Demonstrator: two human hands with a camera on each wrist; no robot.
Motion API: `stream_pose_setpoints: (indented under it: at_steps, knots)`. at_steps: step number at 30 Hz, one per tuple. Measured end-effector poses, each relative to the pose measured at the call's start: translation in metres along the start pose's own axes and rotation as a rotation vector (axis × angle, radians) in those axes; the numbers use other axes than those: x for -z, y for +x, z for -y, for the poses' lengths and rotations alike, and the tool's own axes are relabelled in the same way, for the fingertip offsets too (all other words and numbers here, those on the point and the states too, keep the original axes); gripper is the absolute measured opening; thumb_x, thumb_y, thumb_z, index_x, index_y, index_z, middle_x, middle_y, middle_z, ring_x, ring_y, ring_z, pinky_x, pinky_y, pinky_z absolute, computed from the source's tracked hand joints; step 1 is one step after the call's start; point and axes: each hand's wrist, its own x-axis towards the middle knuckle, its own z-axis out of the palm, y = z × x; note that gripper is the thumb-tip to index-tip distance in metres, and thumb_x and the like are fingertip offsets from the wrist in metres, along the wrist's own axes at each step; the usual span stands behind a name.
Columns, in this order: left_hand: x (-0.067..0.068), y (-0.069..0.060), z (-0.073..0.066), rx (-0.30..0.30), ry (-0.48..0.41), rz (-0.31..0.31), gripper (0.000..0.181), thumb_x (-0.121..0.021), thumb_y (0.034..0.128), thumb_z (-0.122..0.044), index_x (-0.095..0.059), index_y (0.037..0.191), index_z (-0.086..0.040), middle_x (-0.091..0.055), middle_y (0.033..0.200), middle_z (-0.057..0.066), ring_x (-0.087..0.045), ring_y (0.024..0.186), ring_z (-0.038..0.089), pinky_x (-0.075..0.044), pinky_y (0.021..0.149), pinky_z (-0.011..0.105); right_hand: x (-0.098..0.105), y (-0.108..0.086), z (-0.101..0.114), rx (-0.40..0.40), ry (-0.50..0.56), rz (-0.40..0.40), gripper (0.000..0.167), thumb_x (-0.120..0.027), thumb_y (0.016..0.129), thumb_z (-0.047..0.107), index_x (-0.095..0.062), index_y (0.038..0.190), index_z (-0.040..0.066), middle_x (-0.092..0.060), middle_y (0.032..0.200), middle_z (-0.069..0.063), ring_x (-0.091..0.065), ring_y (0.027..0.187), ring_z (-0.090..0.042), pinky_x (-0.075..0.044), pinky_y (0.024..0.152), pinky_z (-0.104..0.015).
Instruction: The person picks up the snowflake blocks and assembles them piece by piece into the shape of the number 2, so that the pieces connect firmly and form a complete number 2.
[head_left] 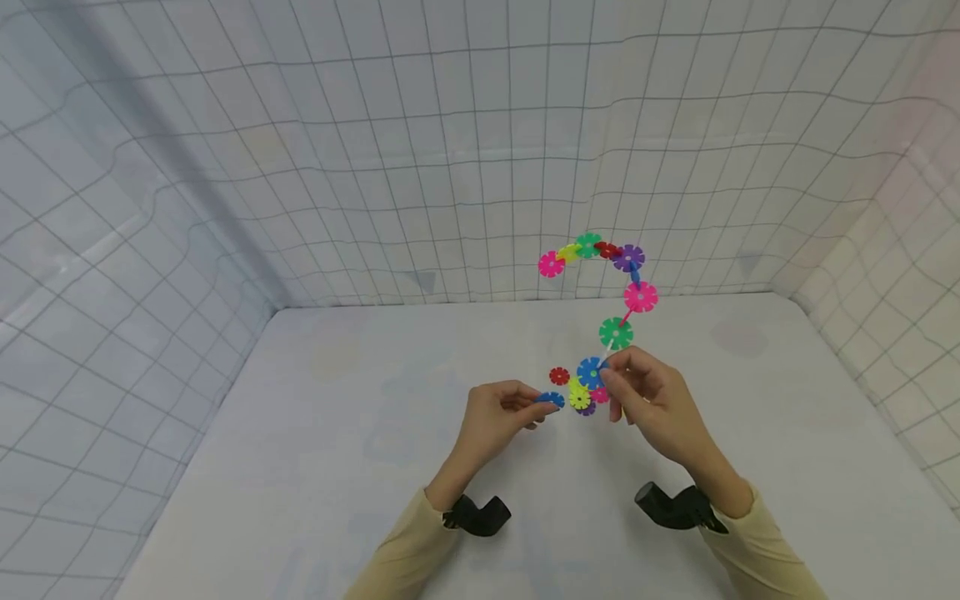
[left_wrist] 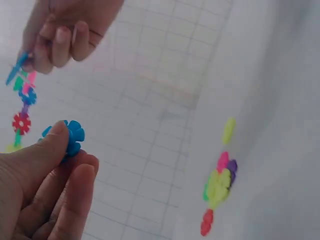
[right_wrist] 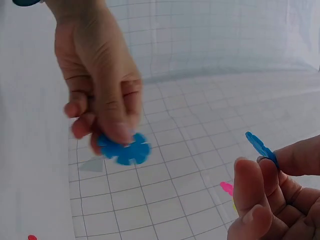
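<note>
Between thumb and fingers, my left hand (head_left: 501, 410) pinches a loose blue notched disc (left_wrist: 75, 137). My right hand (head_left: 654, 402) pinches another blue disc (head_left: 591, 372), the near end of a chain of interlocked snowflake discs. From there the chain runs up through a white piece, a green disc (head_left: 616, 333) and a pink disc (head_left: 641, 297), then curves left past a purple disc (head_left: 628, 258) to a pink end disc (head_left: 551, 264). The two blue discs are apart. In the right wrist view, the right hand's disc (right_wrist: 260, 147) appears nearly edge-on.
Below the hands, a small pile of loose discs lies on the white table (head_left: 337, 467), with yellow (left_wrist: 218, 186), purple (left_wrist: 232, 170) and pink ones. A red disc (head_left: 559, 376) lies beside it. Grid-lined white sheeting (head_left: 450, 150) encloses the back and sides.
</note>
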Motion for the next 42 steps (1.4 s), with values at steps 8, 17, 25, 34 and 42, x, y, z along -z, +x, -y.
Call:
stream_pose_setpoints:
  at_steps: [8,17,25,34,42]
  knots:
    - [-0.005,-0.019,-0.055,-0.087,-0.145,-0.069,0.01,-0.073,0.081,0.0,-0.072,0.089,0.005,-0.071,0.08,0.011,-0.068,0.067,0.026,-0.056,0.06,0.034,-0.006,-0.003,0.002,0.033,0.015,-0.014,0.016,-0.054,0.091,-0.009,-0.058,0.098,0.004,-0.055,0.062,-0.002,-0.054,0.051,-0.014,-0.041,0.042,-0.028]
    - [-0.006,-0.03,-0.085,-0.177,-0.091,-0.127,0.008,-0.072,0.0792,0.005,-0.071,0.086,0.008,-0.07,0.074,0.014,-0.066,0.06,0.014,-0.056,0.055,0.033,-0.014,-0.005,0.002,0.084,0.036,-0.036,0.011,-0.056,0.09,-0.009,-0.058,0.097,0.0,-0.055,0.063,-0.002,-0.054,0.05,-0.015,-0.039,0.041,-0.028]
    - [-0.009,-0.032,-0.076,-0.355,-0.012,-0.197,0.007,-0.074,0.0772,0.007,-0.071,0.084,0.006,-0.07,0.075,0.014,-0.066,0.058,0.014,-0.053,0.05,0.027,-0.022,-0.008,0.001,0.116,0.05,-0.059,0.01,-0.057,0.088,-0.012,-0.057,0.094,-0.003,-0.054,0.061,-0.002,-0.054,0.048,-0.015,-0.039,0.04,-0.027]
    - [-0.014,-0.029,-0.049,-0.622,0.097,-0.303,0.013,-0.077,0.0765,0.002,-0.072,0.089,0.004,-0.071,0.08,0.011,-0.068,0.067,0.013,-0.054,0.056,0.023,-0.029,-0.011,0.005,0.093,0.071,-0.091,0.002,-0.058,0.09,-0.006,-0.057,0.092,-0.005,-0.054,0.061,-0.002,-0.054,0.048,-0.014,-0.038,0.04,-0.027]
    - [-0.022,-0.029,-0.043,-0.736,0.147,-0.366,0.016,-0.077,0.0766,0.0,-0.072,0.09,0.006,-0.071,0.08,0.011,-0.067,0.065,0.013,-0.054,0.057,0.022,-0.036,-0.013,0.006,0.069,0.082,-0.107,0.015,-0.054,0.088,-0.014,-0.059,0.09,0.0,-0.052,0.058,-0.002,-0.052,0.046,-0.014,-0.035,0.036,-0.026]
